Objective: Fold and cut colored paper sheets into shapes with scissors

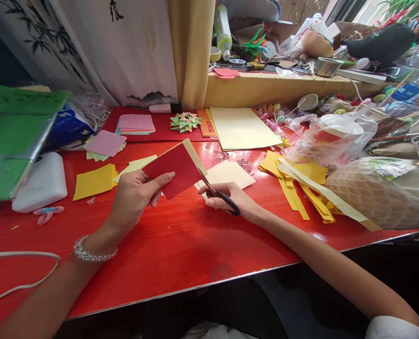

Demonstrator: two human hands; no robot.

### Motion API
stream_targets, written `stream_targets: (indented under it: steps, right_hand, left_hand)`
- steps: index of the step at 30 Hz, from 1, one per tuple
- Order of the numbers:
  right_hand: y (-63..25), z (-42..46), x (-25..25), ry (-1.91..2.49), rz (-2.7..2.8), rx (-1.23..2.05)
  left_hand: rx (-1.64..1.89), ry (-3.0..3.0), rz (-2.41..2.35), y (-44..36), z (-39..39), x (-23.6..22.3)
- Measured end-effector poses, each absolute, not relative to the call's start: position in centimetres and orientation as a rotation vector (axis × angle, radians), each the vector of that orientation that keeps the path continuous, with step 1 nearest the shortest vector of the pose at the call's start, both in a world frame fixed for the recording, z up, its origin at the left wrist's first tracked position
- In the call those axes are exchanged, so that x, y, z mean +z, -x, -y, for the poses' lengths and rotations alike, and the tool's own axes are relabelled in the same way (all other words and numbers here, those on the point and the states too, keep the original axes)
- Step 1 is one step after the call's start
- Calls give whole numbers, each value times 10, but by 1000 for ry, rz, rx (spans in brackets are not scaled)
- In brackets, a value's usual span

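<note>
My left hand [142,190] pinches a dark red paper sheet [176,170] between thumb and fingers, raised above the red table. A strip of cream paper [194,155] shows along the red sheet's right edge. In my right hand [226,197] are black-handled scissors [214,188], fingers around the handles, blades pointing up and left at that edge. Whether the blades are spread is too small to tell. Beneath and behind the scissors lies a loose cream sheet [230,174]. Yellow paper squares [93,182] rest left of my left hand, and yellow offcuts [297,183] are heaped to the right.
Pink paper squares [136,123], a folded green paper ornament [185,122] and large cream sheets [244,127] lie at the back. A white power bank [41,182] and green folder [14,141] stand left. A netted bundle [386,195] and plastic bag [332,136] crowd the right.
</note>
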State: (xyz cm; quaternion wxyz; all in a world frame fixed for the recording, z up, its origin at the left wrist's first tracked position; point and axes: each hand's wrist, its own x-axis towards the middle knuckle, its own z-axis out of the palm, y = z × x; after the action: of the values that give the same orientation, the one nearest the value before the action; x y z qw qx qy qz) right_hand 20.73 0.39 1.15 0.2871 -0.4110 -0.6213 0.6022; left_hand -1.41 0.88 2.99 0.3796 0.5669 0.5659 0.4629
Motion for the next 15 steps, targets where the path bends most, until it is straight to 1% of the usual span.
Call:
stream_targets:
  steps: [15]
  right_hand:
    - [-203,-4,4,1060,1657,1540]
  left_hand:
    - [1206,-1452,-1459,12,-10,28]
